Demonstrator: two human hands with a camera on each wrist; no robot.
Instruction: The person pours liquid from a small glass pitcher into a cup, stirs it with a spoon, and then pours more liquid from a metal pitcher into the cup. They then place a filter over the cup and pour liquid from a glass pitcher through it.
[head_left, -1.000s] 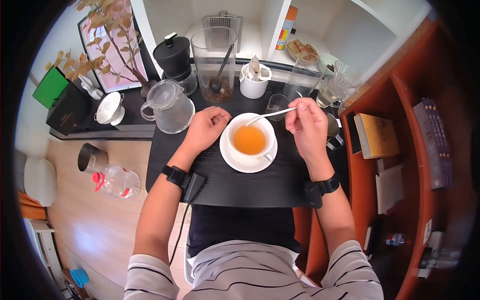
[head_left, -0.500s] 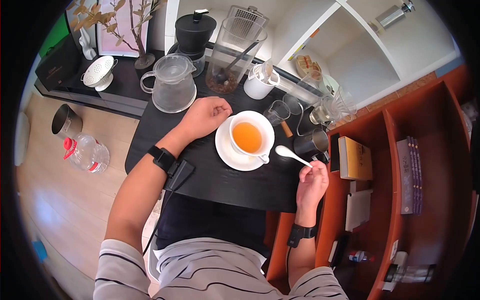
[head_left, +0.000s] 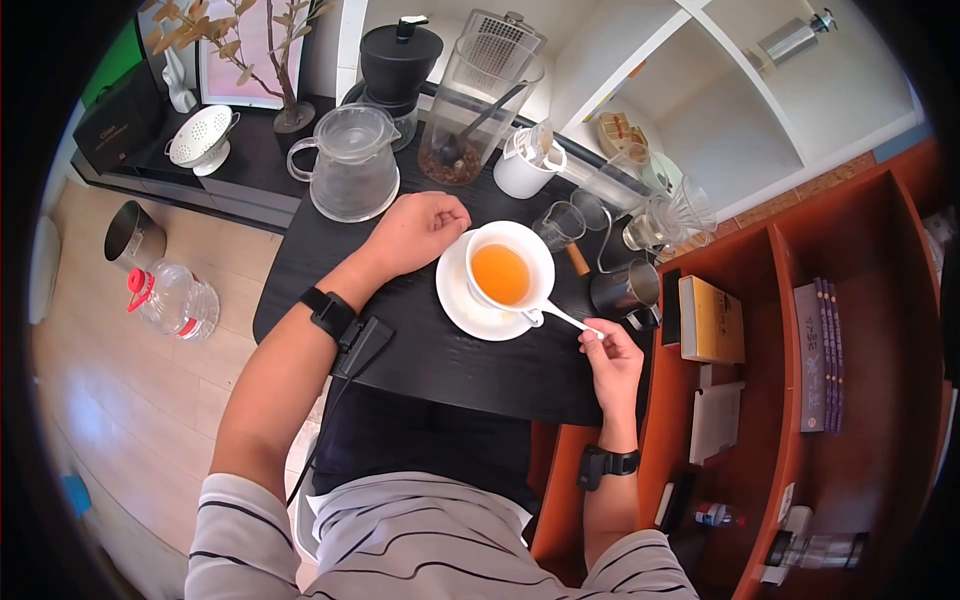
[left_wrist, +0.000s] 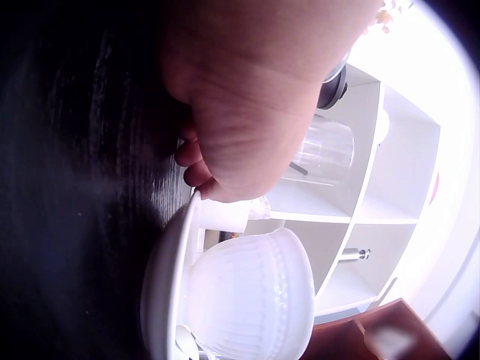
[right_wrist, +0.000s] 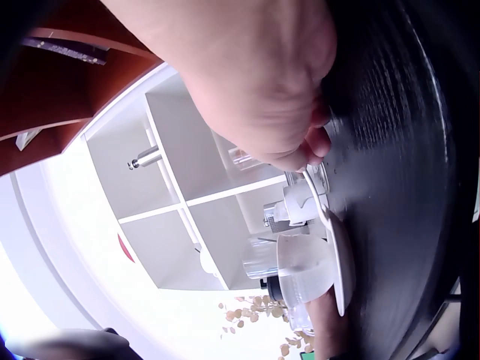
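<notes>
A white cup [head_left: 545,262] of amber liquid stands on a white saucer [head_left: 450,300] on the black table. My right hand [head_left: 612,365] pinches the handle end of a white spoon [head_left: 572,318] at the saucer's right. The spoon slants down to the saucer in the right wrist view, its bowl showing low beside the cup in the left wrist view. Left of the cup, my left hand [head_left: 415,232] rests on the table, fingers loosely curled and holding nothing, fingertips right by the saucer rim [left_wrist: 184,217].
Behind stand a glass server [head_left: 350,170], a black grinder [head_left: 400,65], a tall clear container [head_left: 470,130] and a white mug [head_left: 522,175]. A small glass pitcher [head_left: 558,228] and a metal pitcher [head_left: 625,288] are right of the cup. A brown shelf [head_left: 765,300] borders the right side.
My right hand has brought the spoon from above the cup out to the right and down, then left to the saucer. The left hand stays beside the saucer. The head view has turned.
</notes>
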